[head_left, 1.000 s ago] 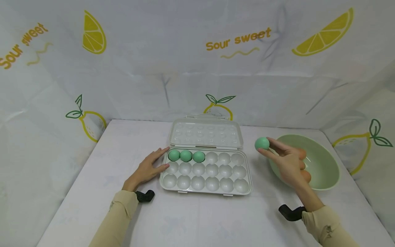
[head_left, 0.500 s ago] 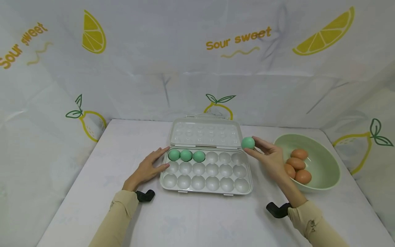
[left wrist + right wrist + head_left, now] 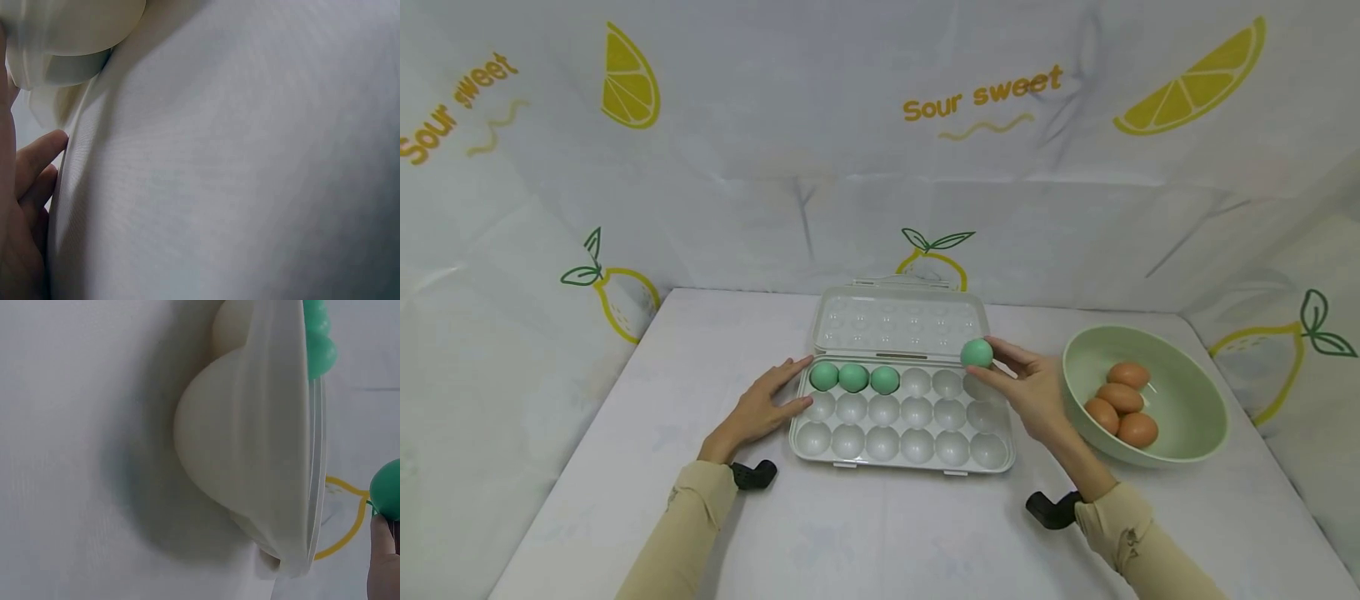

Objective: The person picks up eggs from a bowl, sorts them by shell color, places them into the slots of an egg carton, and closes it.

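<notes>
Between thumb and fingers my right hand [image 3: 1033, 390] pinches a green egg [image 3: 977, 353], held over the back right corner of the egg tray [image 3: 880, 462]. The right wrist view shows that same green egg [image 3: 389, 489] at its right edge, apart from the tray's side. Three green eggs [image 3: 853, 377] fill the back row's left cups; the other cups hold nothing. My left hand [image 3: 762, 408] rests at the tray's left side, fingers extended, with fingertips touching its rim. In the left wrist view, some fingers of the left hand [image 3: 28, 194] lie beside the tray's underside [image 3: 81, 31].
The tray's clear lid [image 3: 901, 323] lies folded back toward the wall. A light green bowl [image 3: 1187, 425] with several brown eggs [image 3: 1122, 397] stands right of the tray. A cloth printed with lemons [image 3: 865, 167] hangs behind the white table [image 3: 880, 542].
My right hand has carried the green egg leftward from beside the bowl to above the tray's back right corner. The brown eggs have come into fuller view. The left hand stays put.
</notes>
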Demonstrator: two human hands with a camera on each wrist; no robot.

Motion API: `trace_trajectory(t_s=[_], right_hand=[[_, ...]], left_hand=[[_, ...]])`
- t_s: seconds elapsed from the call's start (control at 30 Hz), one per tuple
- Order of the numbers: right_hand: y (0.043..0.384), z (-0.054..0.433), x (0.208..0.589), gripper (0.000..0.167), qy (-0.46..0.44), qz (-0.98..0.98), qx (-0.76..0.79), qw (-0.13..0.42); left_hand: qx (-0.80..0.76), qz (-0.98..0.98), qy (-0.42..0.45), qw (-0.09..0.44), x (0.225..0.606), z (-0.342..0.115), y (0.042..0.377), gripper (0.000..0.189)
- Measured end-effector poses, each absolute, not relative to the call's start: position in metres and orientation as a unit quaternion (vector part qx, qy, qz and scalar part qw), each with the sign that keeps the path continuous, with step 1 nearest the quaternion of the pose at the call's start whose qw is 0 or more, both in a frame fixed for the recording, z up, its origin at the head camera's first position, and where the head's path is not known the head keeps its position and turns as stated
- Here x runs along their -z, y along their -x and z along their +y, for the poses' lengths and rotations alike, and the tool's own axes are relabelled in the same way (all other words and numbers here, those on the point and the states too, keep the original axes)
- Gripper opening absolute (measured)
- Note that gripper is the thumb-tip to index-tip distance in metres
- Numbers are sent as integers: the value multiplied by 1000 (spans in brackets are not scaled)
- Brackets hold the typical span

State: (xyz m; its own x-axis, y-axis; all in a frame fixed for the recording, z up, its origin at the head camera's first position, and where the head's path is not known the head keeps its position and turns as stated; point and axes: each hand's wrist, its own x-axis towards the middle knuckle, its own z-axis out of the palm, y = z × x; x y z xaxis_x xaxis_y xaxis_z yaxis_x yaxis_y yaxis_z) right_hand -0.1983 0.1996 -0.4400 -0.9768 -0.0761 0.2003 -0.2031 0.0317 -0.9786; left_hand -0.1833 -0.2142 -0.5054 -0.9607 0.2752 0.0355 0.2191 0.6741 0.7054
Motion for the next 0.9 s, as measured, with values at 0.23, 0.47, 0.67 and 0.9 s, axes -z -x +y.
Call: trace_trajectory(t_s=[0.23,0.47,0.67,0.9], right_hand=[[196,183,446,55,-83,-733,-674,32],[194,167,452,61,-71,-743,-665,9],[194,152,461,56,-78,-737,-672,-3],[194,139,468,54,-61,-755,-653,-12]], left_hand=[[-382,913,-135,39,505,-214,183,70],[-382,914,-133,38,505,-214,183,70],[-381,914,-133,37,505,-214,183,70],[-386,912,-132,39,506,-215,183,70]])
